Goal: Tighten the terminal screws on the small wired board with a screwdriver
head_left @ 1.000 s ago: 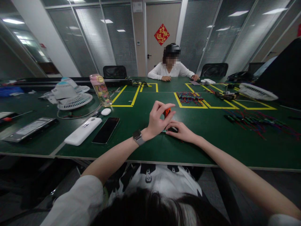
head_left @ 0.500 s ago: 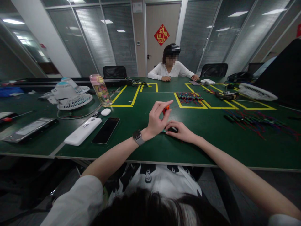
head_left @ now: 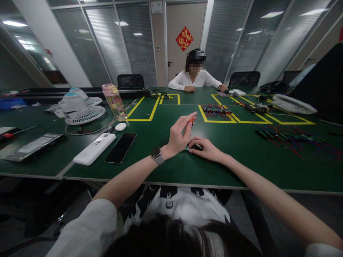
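My left hand (head_left: 179,132), with a watch on its wrist, is raised above the table, thumb and fingers closed round a small upright tool with an orange handle (head_left: 191,121). Most of that tool is hidden behind the fingers, so its exact kind does not show. Just below it, my right hand (head_left: 205,148) rests low on the table, its fingers closed on the edge of a small green circuit board (head_left: 187,147). Something dark lies under the right palm. Whether the tool touches the board is hidden by my left hand.
Left of my hands lie a black phone (head_left: 120,148), a white power bank (head_left: 94,149) and a white case (head_left: 120,127). A bottle (head_left: 114,102) and fans (head_left: 85,113) stand behind. Wired boards (head_left: 217,111) lie ahead, more boards (head_left: 286,137) at right. A person (head_left: 194,76) sits opposite.
My left fingers and thumb have shifted slightly round the orange-handled tool, and less of its handle shows between them. My right hand holds its place on the board.
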Demonstrator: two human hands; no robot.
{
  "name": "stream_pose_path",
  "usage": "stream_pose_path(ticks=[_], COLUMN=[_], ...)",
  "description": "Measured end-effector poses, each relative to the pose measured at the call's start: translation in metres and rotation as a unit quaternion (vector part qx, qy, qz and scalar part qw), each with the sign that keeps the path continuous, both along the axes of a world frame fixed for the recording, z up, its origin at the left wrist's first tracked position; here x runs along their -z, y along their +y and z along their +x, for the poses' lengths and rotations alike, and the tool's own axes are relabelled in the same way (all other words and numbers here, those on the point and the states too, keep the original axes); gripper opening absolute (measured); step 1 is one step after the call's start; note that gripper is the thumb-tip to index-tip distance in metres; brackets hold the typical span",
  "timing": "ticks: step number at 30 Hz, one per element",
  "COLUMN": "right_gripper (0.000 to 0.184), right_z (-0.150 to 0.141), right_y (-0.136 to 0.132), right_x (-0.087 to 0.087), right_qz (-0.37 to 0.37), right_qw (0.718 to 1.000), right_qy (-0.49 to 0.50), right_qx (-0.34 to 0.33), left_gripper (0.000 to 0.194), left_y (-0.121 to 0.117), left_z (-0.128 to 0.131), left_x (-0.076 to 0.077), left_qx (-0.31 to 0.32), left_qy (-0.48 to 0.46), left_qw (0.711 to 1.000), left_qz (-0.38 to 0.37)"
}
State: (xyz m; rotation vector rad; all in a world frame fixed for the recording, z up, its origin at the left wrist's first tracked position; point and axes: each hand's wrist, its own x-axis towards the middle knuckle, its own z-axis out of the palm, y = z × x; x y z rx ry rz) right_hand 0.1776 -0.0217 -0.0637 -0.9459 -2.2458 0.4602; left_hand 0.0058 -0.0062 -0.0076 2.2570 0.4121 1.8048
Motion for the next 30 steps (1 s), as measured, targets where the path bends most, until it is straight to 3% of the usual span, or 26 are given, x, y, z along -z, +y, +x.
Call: stream_pose_path(ticks=[6,15,24,30], right_gripper=[0.007,0.009,0.008,0.008], right_z=[0.0000,0.0009,-0.0004,-0.0005], right_y=[-0.0004,0.0003,-0.0016,-0.0013], right_x=[0.0002,0.0009,-0.0020,-0.0018], right_qz=[-0.001,-0.003,-0.001,-0.001], right_qw=[1.000,1.000,1.000,1.000], right_qy=[0.000,0.003,0.000,-0.005], right_qx=[0.004,-0.001,0.002,0.001], left_gripper=[0.024,0.031,0.020,0.024], left_y=[0.0011,-0.0017,0.0005,-0.0005], left_z=[0.0000,-0.0014,-0.0006,-0.0003], left_x=[-0.0010,0.0003,-0.0025,-0.0002], left_qx=[-0.047,0.004,-0.066,-0.054], left_qy=[-0.001,0.017,0.005,0.010], left_qw=[0.998,1.000,0.997,0.998], left_qz=[0.033,-0.001,0.035,0.031])
